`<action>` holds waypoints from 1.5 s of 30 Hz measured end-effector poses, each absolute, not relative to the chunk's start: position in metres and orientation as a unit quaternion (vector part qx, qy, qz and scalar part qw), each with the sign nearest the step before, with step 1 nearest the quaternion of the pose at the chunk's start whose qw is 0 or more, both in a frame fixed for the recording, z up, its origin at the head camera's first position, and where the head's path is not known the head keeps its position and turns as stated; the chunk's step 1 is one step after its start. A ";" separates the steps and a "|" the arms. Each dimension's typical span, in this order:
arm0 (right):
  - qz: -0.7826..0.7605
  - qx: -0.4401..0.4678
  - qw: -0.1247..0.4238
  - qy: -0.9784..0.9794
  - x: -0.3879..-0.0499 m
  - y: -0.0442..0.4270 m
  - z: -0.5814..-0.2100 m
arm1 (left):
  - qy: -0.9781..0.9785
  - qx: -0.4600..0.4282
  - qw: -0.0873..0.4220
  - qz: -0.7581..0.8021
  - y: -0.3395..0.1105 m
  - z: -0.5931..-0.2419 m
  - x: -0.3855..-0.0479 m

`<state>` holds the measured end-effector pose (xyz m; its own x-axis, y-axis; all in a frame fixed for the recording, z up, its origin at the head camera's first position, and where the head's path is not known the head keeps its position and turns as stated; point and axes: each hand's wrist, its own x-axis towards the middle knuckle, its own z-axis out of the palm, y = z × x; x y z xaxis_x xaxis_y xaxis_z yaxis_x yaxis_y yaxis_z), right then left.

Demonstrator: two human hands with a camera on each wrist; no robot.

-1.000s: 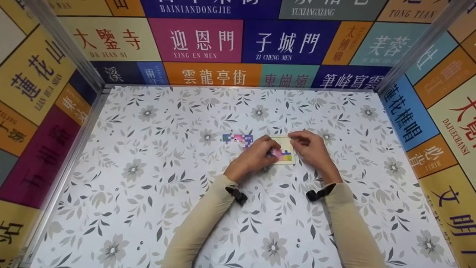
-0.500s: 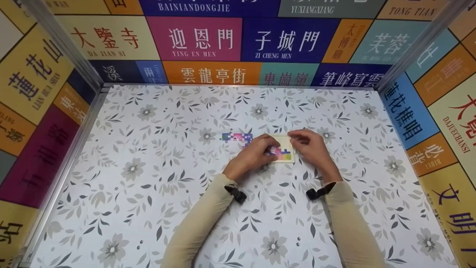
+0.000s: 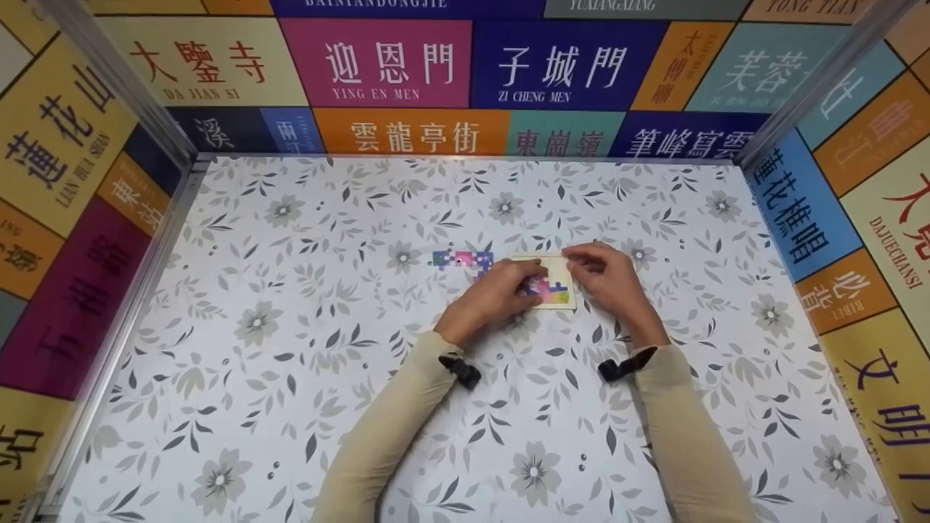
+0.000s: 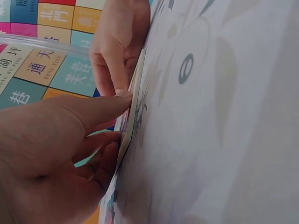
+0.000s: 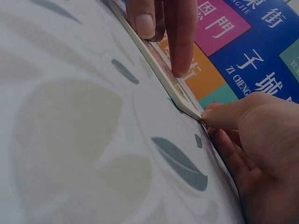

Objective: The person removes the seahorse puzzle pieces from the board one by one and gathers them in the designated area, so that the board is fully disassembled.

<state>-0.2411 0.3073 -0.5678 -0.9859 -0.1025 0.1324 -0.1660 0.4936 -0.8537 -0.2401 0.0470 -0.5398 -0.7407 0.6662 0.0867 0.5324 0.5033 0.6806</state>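
A small cream puzzle tray (image 3: 554, 269) lies on the table with several joined pink, purple and yellow-green jigsaw pieces (image 3: 558, 296) inside. My left hand (image 3: 494, 292) reaches over its left part with bent fingers. In the left wrist view my left thumb lies at the near edge of the tray (image 4: 136, 95). My right hand (image 3: 609, 280) pinches the tray's far right corner between thumb and fingers; the right wrist view shows that right hand (image 5: 266, 140) at the corner. Whatever lies beneath the left palm is hidden.
Left of the tray lie several loose jigsaw pieces (image 3: 463, 259), purple, pink and green, partly covered by the left hand. A floral cloth (image 3: 305, 407) covers the table. Panels with large printed characters (image 3: 396, 65) wall in the back and sides.
The head view has tilted a little, so the table appears higher in it. Both hands stay at the tray with hardly any visible shift.
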 end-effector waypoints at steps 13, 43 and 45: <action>0.503 0.080 0.035 -0.860 -0.239 0.306 -0.567 | 0.850 0.356 0.061 0.384 0.051 -0.542 -0.240; 0.497 0.082 0.037 -0.863 -0.224 0.288 -0.535 | 0.859 0.285 0.042 0.423 0.055 -0.542 -0.235; 0.500 0.079 0.037 -0.862 -0.225 0.288 -0.536 | 0.861 0.279 0.037 0.425 0.055 -0.542 -0.235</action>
<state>-0.2246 0.2876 -0.5360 -0.9848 -0.0997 0.1420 -0.1727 0.4882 -0.8555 -0.2352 0.0551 -0.5418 -0.8419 0.5113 0.1725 0.4480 0.4840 0.7517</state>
